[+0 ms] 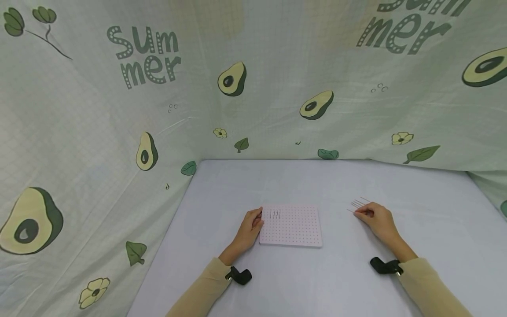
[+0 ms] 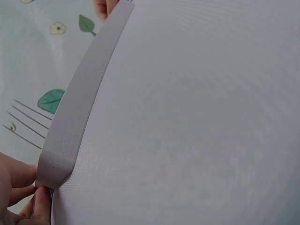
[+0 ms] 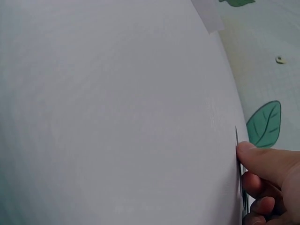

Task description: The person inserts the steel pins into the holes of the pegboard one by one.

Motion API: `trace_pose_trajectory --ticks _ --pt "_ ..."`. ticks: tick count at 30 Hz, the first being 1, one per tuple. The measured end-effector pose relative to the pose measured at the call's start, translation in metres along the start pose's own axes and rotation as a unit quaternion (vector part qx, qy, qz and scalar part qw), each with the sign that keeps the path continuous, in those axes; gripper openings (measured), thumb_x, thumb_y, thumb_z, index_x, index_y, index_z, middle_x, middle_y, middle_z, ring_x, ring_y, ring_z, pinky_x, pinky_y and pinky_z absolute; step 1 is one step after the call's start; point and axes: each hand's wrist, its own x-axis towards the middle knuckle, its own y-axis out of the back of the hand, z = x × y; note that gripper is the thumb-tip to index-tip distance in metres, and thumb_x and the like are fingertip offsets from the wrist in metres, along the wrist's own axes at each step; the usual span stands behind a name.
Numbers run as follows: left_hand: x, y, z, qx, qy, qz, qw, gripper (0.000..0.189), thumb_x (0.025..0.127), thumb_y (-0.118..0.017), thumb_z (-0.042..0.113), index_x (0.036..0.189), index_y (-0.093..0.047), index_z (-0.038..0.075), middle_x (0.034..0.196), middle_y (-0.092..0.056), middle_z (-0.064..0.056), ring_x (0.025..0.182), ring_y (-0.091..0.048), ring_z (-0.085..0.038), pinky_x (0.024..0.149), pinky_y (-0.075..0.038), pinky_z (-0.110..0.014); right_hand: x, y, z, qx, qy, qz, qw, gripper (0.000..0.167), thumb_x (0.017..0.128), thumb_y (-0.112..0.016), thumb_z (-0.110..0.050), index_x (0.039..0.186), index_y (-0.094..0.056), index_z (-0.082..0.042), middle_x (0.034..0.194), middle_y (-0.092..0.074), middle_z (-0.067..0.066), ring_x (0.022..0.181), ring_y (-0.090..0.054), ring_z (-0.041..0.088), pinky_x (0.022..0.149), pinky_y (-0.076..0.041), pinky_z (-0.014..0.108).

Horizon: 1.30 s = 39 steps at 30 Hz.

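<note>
A pale pink pegboard (image 1: 293,231), covered in rows of small holes, lies on the table. Several thin metal needles (image 1: 275,214) stand upright near its far left corner; the left wrist view shows these needles (image 2: 26,126) rising past the board's side (image 2: 89,89). At the board's left edge my left hand (image 1: 247,229) grips it between thumb and fingers. Off to the right, my right hand (image 1: 378,220) is low over several loose needles (image 1: 358,204) on the table. Its thumb and curled fingers pinch a needle (image 3: 237,136), whose tip shows past the thumb; the fingers hide the rest.
A white cloth (image 1: 344,281) covers the table. Behind and to the left hangs a pale green curtain (image 1: 269,136) printed with avocados and leaves. A black wrist camera (image 1: 239,276) sits on the left forearm, another black camera (image 1: 384,266) on the right.
</note>
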Motion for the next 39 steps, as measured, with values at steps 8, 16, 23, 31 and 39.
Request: trace_pose_trajectory --ticks 8,16,23,31,39 --pt "-0.0008 -0.0006 0.0004 -0.006 -0.001 0.003 1.0000 0.048 0.104 -0.050 0.005 0.149 -0.038 -0.005 0.140 -0.043 -0.022 0.127 -0.048 -0.031 0.109 -0.042 -0.037 -0.0005 0.0001 -0.0001 0.006 0.003 -0.018 0.9998 0.008 0.086 -0.076 -0.003 0.085 -0.070 0.001 0.074 -0.058 0.003 0.065 -0.043 0.010 0.052 -0.036 0.024" --pt "-0.0022 -0.0021 -0.0031 -0.013 -0.012 0.009 0.9998 0.048 0.103 -0.052 0.003 0.148 -0.040 -0.006 0.138 -0.044 -0.021 0.126 -0.048 -0.032 0.108 -0.043 -0.039 -0.0017 -0.0017 -0.0004 0.013 0.012 -0.025 0.9995 0.008 0.087 -0.074 0.002 0.085 -0.067 0.003 0.076 -0.058 0.005 0.065 -0.043 0.007 0.052 -0.037 0.023" --pt "-0.0015 -0.0017 -0.0016 -0.011 -0.012 0.007 0.9998 0.048 0.103 -0.051 0.003 0.148 -0.039 -0.005 0.139 -0.043 -0.022 0.126 -0.047 -0.032 0.109 -0.042 -0.040 -0.0014 -0.0025 -0.0023 0.013 0.025 -0.017 0.9995 0.009 0.086 -0.073 0.003 0.083 -0.066 0.002 0.075 -0.056 0.005 0.064 -0.040 0.004 0.051 -0.034 0.024" --pt "-0.0020 -0.0012 0.0002 0.000 -0.003 0.005 1.0000 0.048 0.104 -0.050 0.004 0.149 -0.038 -0.005 0.139 -0.043 -0.021 0.127 -0.048 -0.031 0.109 -0.042 -0.037 -0.0026 -0.0013 -0.0016 0.009 0.016 -0.022 0.9996 0.007 0.086 -0.075 0.001 0.084 -0.068 0.001 0.075 -0.059 0.004 0.063 -0.043 0.008 0.051 -0.036 0.023" --pt "-0.0021 -0.0010 0.0008 -0.002 -0.007 0.002 1.0000 0.048 0.104 -0.050 0.005 0.149 -0.038 -0.005 0.139 -0.043 -0.022 0.127 -0.047 -0.031 0.109 -0.042 -0.039 -0.0019 -0.0010 -0.0033 0.009 0.019 -0.019 0.9996 0.007 0.086 -0.074 0.003 0.083 -0.067 0.002 0.074 -0.058 0.005 0.064 -0.042 0.008 0.051 -0.036 0.023"
